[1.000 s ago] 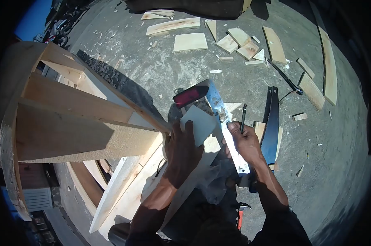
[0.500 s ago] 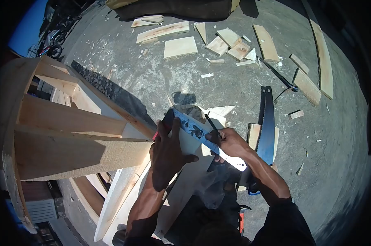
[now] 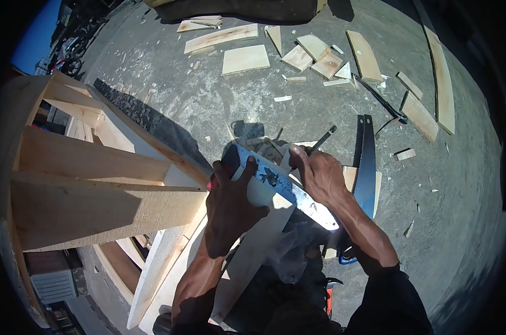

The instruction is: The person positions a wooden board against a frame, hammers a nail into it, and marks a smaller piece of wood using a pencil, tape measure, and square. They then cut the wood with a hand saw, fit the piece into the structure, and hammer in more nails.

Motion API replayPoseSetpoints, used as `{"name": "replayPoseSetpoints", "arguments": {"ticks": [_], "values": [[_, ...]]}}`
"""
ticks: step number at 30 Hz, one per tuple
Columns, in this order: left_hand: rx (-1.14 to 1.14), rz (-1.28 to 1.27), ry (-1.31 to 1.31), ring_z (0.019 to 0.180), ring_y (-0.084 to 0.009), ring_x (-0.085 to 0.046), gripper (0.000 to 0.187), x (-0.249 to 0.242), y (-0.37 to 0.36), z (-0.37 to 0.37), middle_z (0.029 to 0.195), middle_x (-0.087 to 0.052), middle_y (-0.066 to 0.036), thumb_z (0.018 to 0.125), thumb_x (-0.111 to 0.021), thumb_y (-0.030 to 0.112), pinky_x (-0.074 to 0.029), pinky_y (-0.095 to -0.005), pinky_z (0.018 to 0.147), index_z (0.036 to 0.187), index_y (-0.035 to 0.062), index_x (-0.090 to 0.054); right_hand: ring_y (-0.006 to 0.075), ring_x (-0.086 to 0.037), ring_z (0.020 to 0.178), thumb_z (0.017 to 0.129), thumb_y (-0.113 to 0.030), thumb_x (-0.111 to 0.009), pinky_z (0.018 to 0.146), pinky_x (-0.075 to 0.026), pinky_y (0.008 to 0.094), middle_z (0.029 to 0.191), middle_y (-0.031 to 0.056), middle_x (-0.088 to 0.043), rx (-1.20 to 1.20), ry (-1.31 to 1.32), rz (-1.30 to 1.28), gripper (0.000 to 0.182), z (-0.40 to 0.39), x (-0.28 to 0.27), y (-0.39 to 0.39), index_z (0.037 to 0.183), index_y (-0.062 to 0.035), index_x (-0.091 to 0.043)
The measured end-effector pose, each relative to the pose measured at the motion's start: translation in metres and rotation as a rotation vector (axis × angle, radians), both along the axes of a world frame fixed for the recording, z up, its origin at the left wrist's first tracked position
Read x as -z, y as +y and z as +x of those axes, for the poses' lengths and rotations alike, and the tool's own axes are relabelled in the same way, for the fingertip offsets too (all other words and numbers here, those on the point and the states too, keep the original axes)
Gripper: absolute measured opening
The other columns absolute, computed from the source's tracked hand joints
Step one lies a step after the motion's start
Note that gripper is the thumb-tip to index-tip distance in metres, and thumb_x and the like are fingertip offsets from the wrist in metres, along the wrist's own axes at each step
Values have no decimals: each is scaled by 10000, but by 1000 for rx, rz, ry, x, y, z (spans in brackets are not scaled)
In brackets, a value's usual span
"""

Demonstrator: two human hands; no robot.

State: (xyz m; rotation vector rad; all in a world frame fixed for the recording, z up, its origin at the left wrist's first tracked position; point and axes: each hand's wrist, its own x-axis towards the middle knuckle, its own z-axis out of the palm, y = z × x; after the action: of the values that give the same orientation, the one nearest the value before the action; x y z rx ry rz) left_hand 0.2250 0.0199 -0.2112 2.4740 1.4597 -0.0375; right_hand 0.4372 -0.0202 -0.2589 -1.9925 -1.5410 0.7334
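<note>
Sunlit grey concrete [image 3: 208,109] spreads beneath a large wooden frame [image 3: 77,215] crowding the left side, with offcuts [image 3: 246,60] scattered ahead, a saw [image 3: 367,170] lying to the right and a hammer [image 3: 329,298] near the bottom edge. Across a pale wood piece [image 3: 259,195] in front of the person lies a metal square [image 3: 289,191], its blade bearing dark marks and lettering too small to read surely. Fingers spread, the left hand [image 3: 230,198] presses its handle end, thumb well apart, while the bent right hand [image 3: 324,176], just beside the blade, pinches a dark pencil [image 3: 324,138].
</note>
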Motion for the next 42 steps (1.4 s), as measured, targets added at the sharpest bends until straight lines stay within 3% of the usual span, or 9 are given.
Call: {"name": "replayPoseSetpoints", "arguments": {"ticks": [2,4,9,20,25,28,30,35,42], "values": [[-39,-76,14,1102,-497,-626,1035,-1,2,1,1344,-340,-281,579,-904,309,-589,-520,884,1515,212,-471,266,-643,710,1030,-314,-611,745,-516,387,784,146,-660,-23,290,-177,319,-6,-27,18,988,-10,-700],[-46,-96,22,1073,-497,-639,1045,-7,2,4,1348,-338,-284,582,-899,306,-590,-520,878,1526,226,-457,211,-580,704,992,-295,-667,709,-492,386,794,129,-663,-120,429,381,295,-19,-1,34,955,-4,-692],[-54,-86,28,1025,-491,-663,1079,-5,3,2,1367,-329,-293,580,-886,285,-593,-514,875,1552,254,-418,170,-685,804,934,-219,-726,746,-538,344,894,125,-737,-174,442,250,244,-29,7,59,1048,-2,-725],[-56,-177,20,1063,-481,-661,1058,-3,8,0,1408,-297,-293,582,-881,295,-590,-496,893,1540,241,-437,299,-740,843,890,-140,-742,746,-574,367,953,157,-757,-383,256,481,176,-15,10,50,1019,-23,-765],[-77,-139,8,1138,-461,-612,1055,-7,8,-1,1323,-392,-239,558,-933,338,-577,-529,903,1502,214,-478,372,-729,912,907,-105,-717,775,-566,432,1027,203,-738,-447,64,141,189,23,-14,-32,1074,-22,-749],[-45,-110,-22,1155,-473,-603,1072,2,-4,1,1362,-374,-260,568,-928,333,-575,-524,909,1519,193,-454,418,-725,838,999,-347,-651,787,-557,465,911,225,-735,-72,230,321,399,6,-3,-69,1049,41,-727],[-18,26,-43,1180,-489,-586,1081,10,-8,-2,1422,-342,-293,591,-919,318,-574,-519,910,1538,161,-421,308,-718,715,1009,-417,-639,683,-528,434,758,216,-700,-8,214,-144,464,-8,1,-72,1004,35,-744],[-66,189,70,1197,-509,-551,1047,17,-57,-26,1432,-387,-377,669,-897,369,-527,-521,951,1531,75,-380,303,-583,535,1032,-434,-598,568,-454,417,602,216,-598,304,336,177,520,-25,29,-59,888,52,-716],[-171,54,94,1138,-482,-560,1060,21,-71,-74,1368,-483,-346,706,-889,414,-530,-505,911,1520,-5,-355,408,-718,781,1040,-389,-566,694,-517,476,785,260,-685,614,87,118,432,40,105,-42,1011,14,-718]]}}
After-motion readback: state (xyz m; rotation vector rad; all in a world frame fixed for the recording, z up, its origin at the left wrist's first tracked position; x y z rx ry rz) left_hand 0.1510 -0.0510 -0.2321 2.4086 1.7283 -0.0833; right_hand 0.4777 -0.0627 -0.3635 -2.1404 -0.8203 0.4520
